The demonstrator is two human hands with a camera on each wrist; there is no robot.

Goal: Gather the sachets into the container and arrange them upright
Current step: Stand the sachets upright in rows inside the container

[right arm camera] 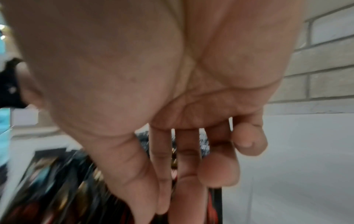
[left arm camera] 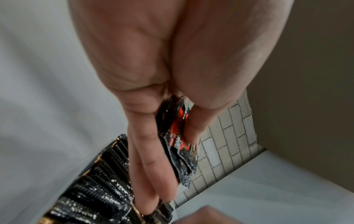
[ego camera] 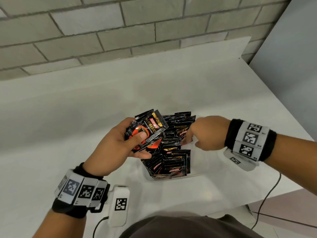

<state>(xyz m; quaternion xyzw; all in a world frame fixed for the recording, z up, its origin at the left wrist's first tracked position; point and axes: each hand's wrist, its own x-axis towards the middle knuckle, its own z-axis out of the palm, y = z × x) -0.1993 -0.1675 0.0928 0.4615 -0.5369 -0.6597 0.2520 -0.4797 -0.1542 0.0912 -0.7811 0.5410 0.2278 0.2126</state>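
Observation:
My left hand [ego camera: 144,145] holds a small fan of black and red Kopiko sachets [ego camera: 151,127] just left of and above the container, thumb pressed on the top one. The left wrist view shows these held sachets [left arm camera: 180,151] pinched between thumb and fingers [left arm camera: 145,166]. A clear container [ego camera: 193,176] sits on the white counter, packed with several sachets [ego camera: 173,158], most standing on edge. My right hand [ego camera: 190,140] reaches in from the right; its thumb, index and middle fingers [right arm camera: 162,189] point down onto the packed sachets [right arm camera: 57,189]. That view is blurred and shows nothing pinched.
The white counter [ego camera: 85,109] runs back to a grey brick wall [ego camera: 120,31]. Its right edge slants toward me, with floor beyond. A white marked device [ego camera: 120,203] lies near the front edge, and a black cable [ego camera: 267,194] hangs off the right side.

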